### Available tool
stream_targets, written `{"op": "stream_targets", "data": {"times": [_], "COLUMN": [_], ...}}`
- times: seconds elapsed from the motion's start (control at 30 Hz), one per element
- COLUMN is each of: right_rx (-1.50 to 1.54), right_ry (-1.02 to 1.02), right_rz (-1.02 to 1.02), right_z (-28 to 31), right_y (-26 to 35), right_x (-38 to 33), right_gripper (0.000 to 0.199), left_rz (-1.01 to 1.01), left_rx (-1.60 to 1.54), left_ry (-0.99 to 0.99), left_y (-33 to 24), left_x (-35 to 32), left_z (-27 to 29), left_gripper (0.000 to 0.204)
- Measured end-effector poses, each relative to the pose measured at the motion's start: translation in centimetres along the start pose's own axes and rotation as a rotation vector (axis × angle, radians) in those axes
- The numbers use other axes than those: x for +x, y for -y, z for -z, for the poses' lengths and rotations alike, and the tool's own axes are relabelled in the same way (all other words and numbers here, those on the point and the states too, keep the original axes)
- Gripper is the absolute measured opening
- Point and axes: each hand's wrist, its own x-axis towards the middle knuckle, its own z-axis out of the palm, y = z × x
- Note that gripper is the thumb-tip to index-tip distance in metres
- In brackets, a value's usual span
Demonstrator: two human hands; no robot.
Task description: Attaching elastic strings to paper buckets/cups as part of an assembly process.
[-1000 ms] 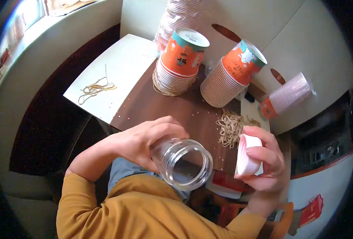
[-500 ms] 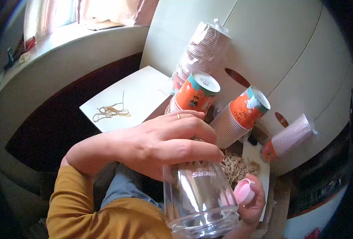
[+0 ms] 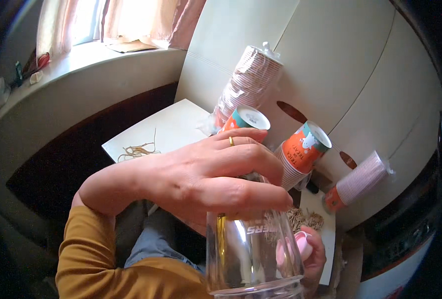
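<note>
My left hand, with a gold ring on one finger, is wrapped over the far end of a clear bottle. Pale lettering marks its side, and its ridged rim points toward me at the lower edge. Partly behind the bottle, my right hand grips a small pink cap. The cap's near part shows through the clear wall. Just beyond the left fingers stand upside-down stacks of orange and green paper cups, partly covered by the hand.
A white table carries a loose tangle of tan rubber bands and a pile of them at right. A tall wrapped cup stack stands behind. Another wrapped stack leans at right. A windowsill runs along the left.
The view has tilted, so the background sits lower. The bottle has moved slightly down, with its rim now partly out of the picture. Both hands keep their holds.
</note>
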Motion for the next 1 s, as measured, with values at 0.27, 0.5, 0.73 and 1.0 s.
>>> {"op": "stream_targets", "data": {"times": [0.27, 0.5, 0.73, 1.0], "right_rx": [0.036, 0.094, 0.063, 0.01], "right_ry": [-0.022, -0.141, -0.124, -0.102], "right_rz": [0.002, -0.107, -0.051, -0.032], "right_z": [-0.4, -2.3, -2.1, -1.8], "right_y": [0.7, 1.9, 1.6, 2.0], "right_x": [0.1, 0.0, 0.0, 0.1], "right_gripper": [0.071, 0.079, 0.078, 0.076], "left_rz": [-0.031, -0.072, -0.082, -0.095], "left_rx": [0.083, 0.102, 0.122, 0.145], "left_ry": [0.065, 0.055, 0.05, 0.054], "left_y": [-0.8, -1.1, -1.5, -2.1], "left_x": [0.9, 1.4, 1.9, 2.7], "left_z": [1.1, 1.5, 1.6, 2.2], "left_gripper": [0.039, 0.039, 0.04, 0.042]}}
